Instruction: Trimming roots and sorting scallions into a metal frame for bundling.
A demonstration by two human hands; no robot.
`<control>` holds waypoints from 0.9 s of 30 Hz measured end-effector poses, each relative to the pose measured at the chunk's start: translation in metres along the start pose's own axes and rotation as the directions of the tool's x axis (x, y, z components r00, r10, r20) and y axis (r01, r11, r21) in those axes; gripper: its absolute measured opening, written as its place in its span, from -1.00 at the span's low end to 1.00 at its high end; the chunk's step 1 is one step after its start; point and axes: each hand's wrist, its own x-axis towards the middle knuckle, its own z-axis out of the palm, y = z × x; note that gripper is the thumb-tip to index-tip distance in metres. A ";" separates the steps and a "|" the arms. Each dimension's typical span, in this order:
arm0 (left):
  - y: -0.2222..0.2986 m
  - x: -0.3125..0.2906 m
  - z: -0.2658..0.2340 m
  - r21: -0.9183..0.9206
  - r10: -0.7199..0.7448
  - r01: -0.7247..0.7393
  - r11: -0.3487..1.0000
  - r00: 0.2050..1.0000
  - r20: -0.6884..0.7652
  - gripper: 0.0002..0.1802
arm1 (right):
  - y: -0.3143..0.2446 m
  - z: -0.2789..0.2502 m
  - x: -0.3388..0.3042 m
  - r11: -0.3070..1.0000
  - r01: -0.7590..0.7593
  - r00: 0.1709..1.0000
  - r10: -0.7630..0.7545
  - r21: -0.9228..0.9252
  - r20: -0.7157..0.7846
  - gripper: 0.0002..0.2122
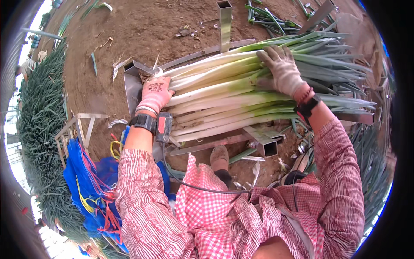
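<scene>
A broad layer of leeks lies crosswise in a metal frame, white root ends to the left and green leaves to the right. My left hand, in a pale pinkish work glove, is closed over the root ends beside the frame's end plate; its fingertips are partly hidden. My right hand, in a similar soiled glove, lies on the leeks where white turns to green, its fingers spread. The leeks hide the middle of the frame.
Blue netting with red and yellow ties hangs by a pale metal stand at left. Beyond it runs a long bank of green leaves. More leek leaves lie at the far side. A square tube end juts near my shoe.
</scene>
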 end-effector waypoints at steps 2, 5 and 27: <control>0.006 0.003 -0.008 0.008 -0.046 0.046 0.999 0.997 0.058 -0.47 | 0.001 0.002 0.010 1.000 -0.018 0.999 0.018 0.014 0.030 -0.17; 0.018 -0.003 -0.011 0.054 -0.107 0.102 0.993 0.990 0.091 -0.41 | 0.001 0.009 0.010 0.999 -0.036 0.997 0.034 0.030 0.065 -0.17; 0.100 0.014 0.025 0.024 -0.058 0.063 0.998 0.986 -0.153 0.05 | -0.001 0.003 0.016 0.994 -0.031 0.999 0.028 0.109 0.028 -0.19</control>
